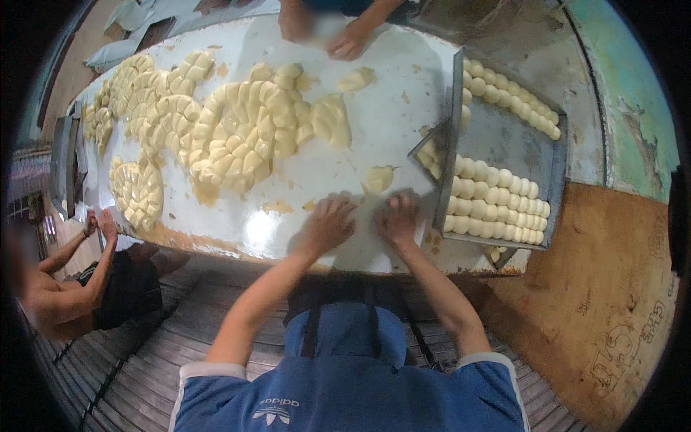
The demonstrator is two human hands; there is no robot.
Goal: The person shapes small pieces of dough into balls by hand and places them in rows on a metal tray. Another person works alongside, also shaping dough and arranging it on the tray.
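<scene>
My left hand [330, 224] rests low over the white tabletop [318, 167] near its front edge, fingers curled and pointing away from me. To its right, my right hand [398, 216] is held the same way, palm down. Whether either hand covers dough cannot be made out. Just beyond them, between the two, lies a small flat piece of dough [380, 179]. Farther off are another loose dough piece [356, 79] and a large spread of cut dough portions [237, 129] to the left.
At the right, a metal tray [510, 156] holds rows of round dough balls [494, 200] and overlaps another tray below. A co-worker's hands [348, 40] are across the table. Another person [70, 291] is at the left end, by stacked metal trays [66, 162]. Dough scraps dot the surface.
</scene>
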